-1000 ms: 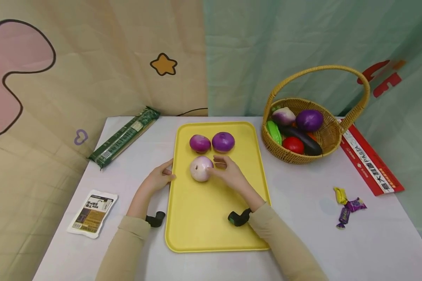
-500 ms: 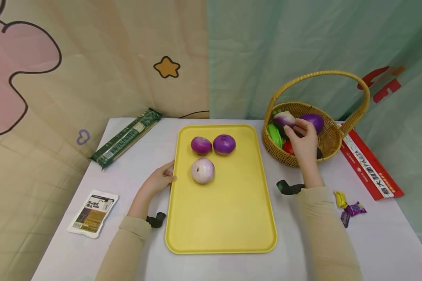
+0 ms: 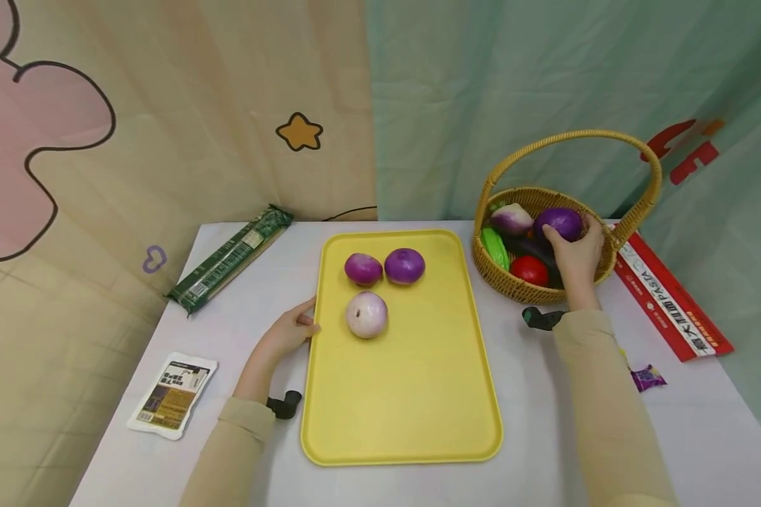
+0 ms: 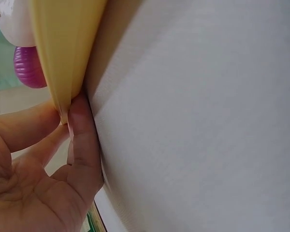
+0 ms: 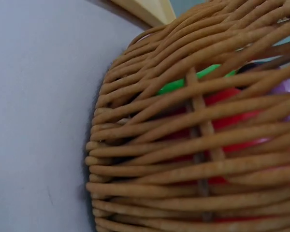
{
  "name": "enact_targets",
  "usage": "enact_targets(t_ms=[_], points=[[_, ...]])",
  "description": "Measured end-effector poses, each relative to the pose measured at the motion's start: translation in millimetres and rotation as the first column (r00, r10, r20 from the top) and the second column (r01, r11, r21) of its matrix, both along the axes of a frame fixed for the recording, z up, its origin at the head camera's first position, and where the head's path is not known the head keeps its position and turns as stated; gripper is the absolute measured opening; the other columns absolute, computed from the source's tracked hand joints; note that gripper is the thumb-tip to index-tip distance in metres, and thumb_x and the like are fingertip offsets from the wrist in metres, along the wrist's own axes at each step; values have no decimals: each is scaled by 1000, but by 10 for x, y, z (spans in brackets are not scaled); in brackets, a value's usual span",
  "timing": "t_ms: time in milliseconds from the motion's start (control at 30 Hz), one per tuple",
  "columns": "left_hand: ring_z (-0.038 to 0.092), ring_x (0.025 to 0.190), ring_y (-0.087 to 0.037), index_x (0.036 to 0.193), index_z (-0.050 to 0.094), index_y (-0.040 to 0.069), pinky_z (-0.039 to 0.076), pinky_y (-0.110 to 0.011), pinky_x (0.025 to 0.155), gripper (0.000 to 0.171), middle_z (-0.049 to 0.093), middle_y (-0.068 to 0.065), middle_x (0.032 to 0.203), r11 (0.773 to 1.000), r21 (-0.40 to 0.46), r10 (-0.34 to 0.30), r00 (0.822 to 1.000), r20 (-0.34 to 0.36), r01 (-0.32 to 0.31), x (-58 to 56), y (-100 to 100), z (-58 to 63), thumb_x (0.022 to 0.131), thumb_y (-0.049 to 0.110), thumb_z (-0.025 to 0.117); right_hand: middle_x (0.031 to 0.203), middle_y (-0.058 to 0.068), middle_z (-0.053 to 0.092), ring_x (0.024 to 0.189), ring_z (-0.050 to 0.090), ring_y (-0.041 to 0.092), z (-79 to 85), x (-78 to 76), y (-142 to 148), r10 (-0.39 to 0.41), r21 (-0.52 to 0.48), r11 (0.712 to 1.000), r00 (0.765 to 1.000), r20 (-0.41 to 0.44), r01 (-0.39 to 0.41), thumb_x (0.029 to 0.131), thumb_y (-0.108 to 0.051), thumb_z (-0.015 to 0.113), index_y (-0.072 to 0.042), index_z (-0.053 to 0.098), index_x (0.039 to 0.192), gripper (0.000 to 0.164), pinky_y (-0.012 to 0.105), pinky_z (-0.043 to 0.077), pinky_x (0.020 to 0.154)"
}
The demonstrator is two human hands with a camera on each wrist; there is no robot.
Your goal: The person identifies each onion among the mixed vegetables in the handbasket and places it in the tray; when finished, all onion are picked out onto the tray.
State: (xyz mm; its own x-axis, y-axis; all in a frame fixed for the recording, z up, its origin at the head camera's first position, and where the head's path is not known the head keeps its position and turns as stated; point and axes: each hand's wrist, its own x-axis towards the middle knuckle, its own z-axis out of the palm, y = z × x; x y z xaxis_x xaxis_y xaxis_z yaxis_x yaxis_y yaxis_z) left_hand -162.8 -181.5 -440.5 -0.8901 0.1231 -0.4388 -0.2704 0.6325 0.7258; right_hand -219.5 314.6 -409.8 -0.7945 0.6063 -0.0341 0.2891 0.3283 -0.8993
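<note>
My left hand (image 3: 287,331) pinches the left rim of a yellow tray (image 3: 406,401); in the left wrist view the thumb lies over the rim and the fingers (image 4: 84,140) under it. On the tray sit a magenta onion (image 3: 363,269), a purple onion (image 3: 405,266) and a pale, round vegetable (image 3: 366,315). At the right, my right hand (image 3: 580,260) reaches into a wicker basket (image 3: 504,283) and grips a glossy purple onion (image 3: 558,220), thumb on its left, fingers on its right. The right wrist view shows only the basket's woven side (image 5: 183,145), not the hand.
The basket also holds a white-purple turnip (image 3: 512,219), a green vegetable (image 3: 495,246), a red tomato (image 3: 530,270) and a dark eggplant (image 3: 535,248), under its arched handle. A red pasta box (image 3: 672,296), candies (image 3: 648,378), a green noodle pack (image 3: 231,259) and a white pouch (image 3: 172,396) lie around.
My right hand has gone from beside the pale vegetable on the tray over to the basket, then rightward inside it onto the purple onion. The left hand stays at the tray rim.
</note>
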Motion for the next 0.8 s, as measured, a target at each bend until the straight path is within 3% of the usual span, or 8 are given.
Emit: enact_targets(t_ms=[267, 533, 667, 800], points=[[57, 89, -21, 156, 29, 13, 49, -30, 81, 65, 54, -15, 107, 1000, 1, 7, 1000, -6, -7, -1, 4, -19, 98, 11, 58, 163, 8, 21, 150, 20, 24, -37, -70, 16, 42, 38, 998, 998, 39, -44, 93, -38, 64, -15, 18, 157, 83, 40, 17, 123], [58, 87, -20, 156, 29, 12, 49, -29, 79, 66, 54, -15, 106, 1000, 5, 3, 1000, -1, -3, -4, 18, -22, 97, 10, 59, 157, 7, 23, 147, 22, 19, -41, -21, 4, -79, -32, 996, 997, 23, 80, 88, -46, 68, -15, 24, 149, 82, 32, 18, 122], [57, 86, -19, 156, 29, 13, 48, -28, 79, 66, 54, -14, 105, 1000, -1, 11, 1000, 9, -11, -12, 18, -26, 97, 10, 59, 156, 5, 26, 145, 27, 16, -7, 22, -39, -104, -76, 992, 993, -51, 100, 86, -48, 71, -19, 28, 148, 81, 28, 22, 121], [57, 86, -19, 156, 29, 13, 47, -28, 78, 66, 54, -14, 105, 1000, -10, 9, 1000, 2, -9, -16, -7, -9, 97, 10, 59, 153, 1, 32, 140, 34, 12, 72, 84, -121, -101, -174, 982, 982, -162, 72, 83, -42, 76, -21, 32, 144, 77, 22, 27, 117]])
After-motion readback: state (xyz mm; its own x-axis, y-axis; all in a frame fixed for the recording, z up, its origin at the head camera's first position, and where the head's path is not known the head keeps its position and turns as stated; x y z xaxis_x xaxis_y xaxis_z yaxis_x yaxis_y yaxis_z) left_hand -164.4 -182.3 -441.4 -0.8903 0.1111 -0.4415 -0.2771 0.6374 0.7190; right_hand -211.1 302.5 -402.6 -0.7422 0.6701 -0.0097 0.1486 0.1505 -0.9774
